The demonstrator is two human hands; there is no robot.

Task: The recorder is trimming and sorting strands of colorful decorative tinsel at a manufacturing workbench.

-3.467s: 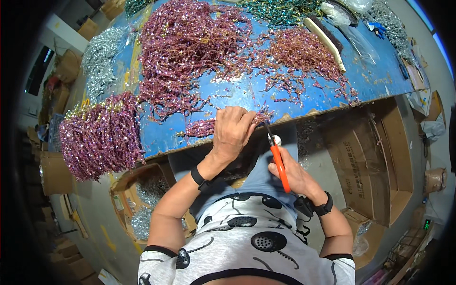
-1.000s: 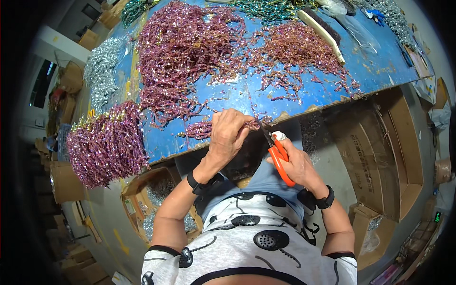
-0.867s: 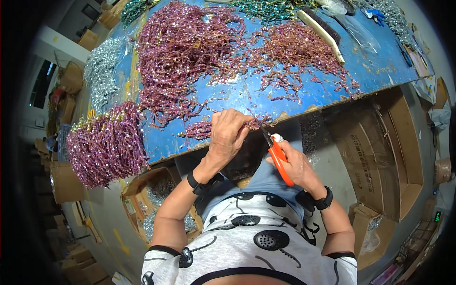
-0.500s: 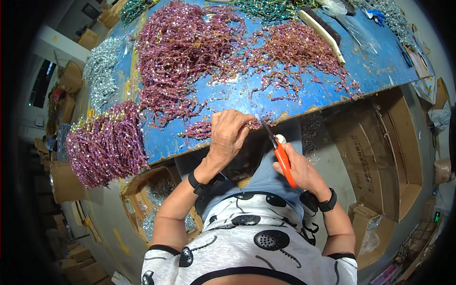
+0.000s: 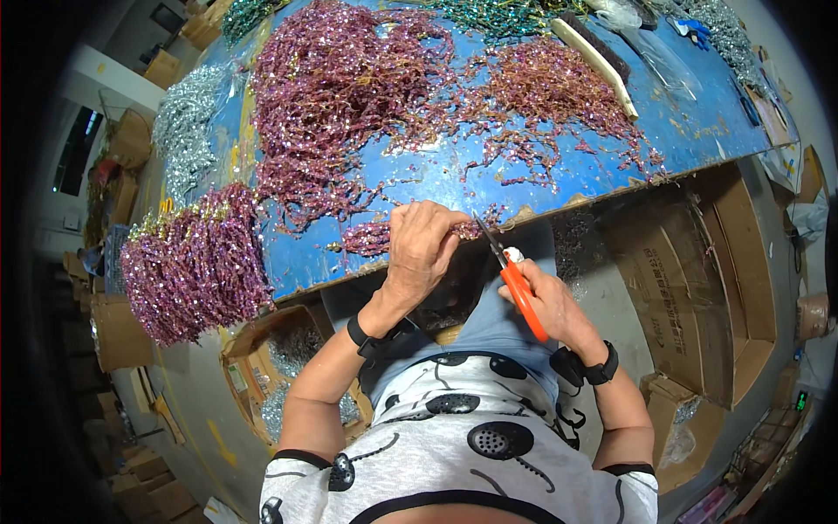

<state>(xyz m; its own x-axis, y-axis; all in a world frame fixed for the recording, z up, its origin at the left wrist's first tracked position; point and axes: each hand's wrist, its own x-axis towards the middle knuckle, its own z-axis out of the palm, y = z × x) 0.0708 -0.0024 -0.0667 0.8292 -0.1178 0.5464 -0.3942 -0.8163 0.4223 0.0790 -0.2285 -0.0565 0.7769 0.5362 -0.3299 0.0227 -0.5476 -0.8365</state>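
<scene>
My left hand [image 5: 422, 242] is closed around a small bundle of pink glitter strands [image 5: 367, 238] at the table's near edge. The bundle sticks out on both sides of the fist. In my right hand [image 5: 552, 301] are scissors [image 5: 526, 301] with orange handles, held just right of the bundle. Their dark blades point up and left, at the bundle's right end. Whether the blades touch the strands I cannot tell. A large heap of pink glitter strands [image 5: 336, 96] lies beyond my left hand, and a smaller reddish-pink heap [image 5: 550, 92] lies farther right.
The blue table [image 5: 419, 179] has a worn front edge. Finished-looking pink bunches [image 5: 196, 266] hang over its left corner. Silver strands [image 5: 185, 127] lie behind them. A long brush [image 5: 594, 65] rests at the back right. Cardboard boxes [image 5: 681, 297] stand below the table on the right.
The scissors and my right hand have shifted slightly, the blades now nearer the bundle's right end. My left hand stays almost still on the bundle.
</scene>
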